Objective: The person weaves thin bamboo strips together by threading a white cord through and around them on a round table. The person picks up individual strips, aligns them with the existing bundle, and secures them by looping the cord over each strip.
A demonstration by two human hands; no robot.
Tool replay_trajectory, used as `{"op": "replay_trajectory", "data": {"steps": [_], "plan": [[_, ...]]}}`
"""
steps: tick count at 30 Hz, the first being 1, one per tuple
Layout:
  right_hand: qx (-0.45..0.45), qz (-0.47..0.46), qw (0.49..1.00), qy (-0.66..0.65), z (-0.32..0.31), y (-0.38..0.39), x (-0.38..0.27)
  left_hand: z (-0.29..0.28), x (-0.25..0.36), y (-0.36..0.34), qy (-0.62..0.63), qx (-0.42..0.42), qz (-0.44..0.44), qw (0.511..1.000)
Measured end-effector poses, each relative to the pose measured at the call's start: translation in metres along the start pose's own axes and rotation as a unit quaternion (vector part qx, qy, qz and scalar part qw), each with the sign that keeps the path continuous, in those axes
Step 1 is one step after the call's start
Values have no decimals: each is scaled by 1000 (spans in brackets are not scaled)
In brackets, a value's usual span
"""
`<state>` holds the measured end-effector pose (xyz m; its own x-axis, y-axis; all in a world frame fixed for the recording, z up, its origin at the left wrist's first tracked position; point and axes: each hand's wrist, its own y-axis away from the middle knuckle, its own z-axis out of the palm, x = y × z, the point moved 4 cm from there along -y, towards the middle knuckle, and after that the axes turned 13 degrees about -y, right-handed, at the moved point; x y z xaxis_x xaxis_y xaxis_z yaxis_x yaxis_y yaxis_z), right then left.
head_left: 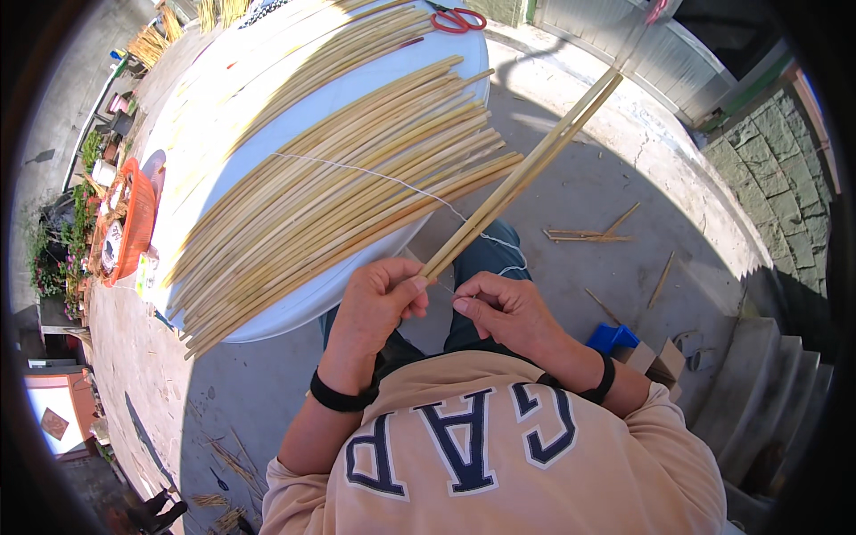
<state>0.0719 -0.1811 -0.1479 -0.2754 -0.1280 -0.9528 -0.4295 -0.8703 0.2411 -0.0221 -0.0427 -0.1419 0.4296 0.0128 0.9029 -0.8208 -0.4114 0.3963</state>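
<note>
My left hand is closed around the near end of a few long dry reed stalks, which point away to the upper right. A white string lies over the reeds on the table, passes by the held stalks and hangs down close to my right hand. The right fingertips are pinched together just right of the stalks' lower end. A thin thread spans the small gap between my hands, its end hidden in the right fingers. Many cut reeds lie side by side on the white round table.
Red-handled scissors rest at the table's far edge. An orange basin stands beyond the table's left side. Loose reed pieces lie on the floor at right, near a cardboard box, a blue object and concrete steps.
</note>
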Motion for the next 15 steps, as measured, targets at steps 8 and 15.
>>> {"op": "replay_trajectory", "data": {"steps": [8,15], "plan": [[-3,-10,1000,-15,1,-2,5,1,-1,0,-6,-5,3,1000],[-4,-10,1000,-18,1,-1,5,-2,1,0,10,2,-4,1000]]}}
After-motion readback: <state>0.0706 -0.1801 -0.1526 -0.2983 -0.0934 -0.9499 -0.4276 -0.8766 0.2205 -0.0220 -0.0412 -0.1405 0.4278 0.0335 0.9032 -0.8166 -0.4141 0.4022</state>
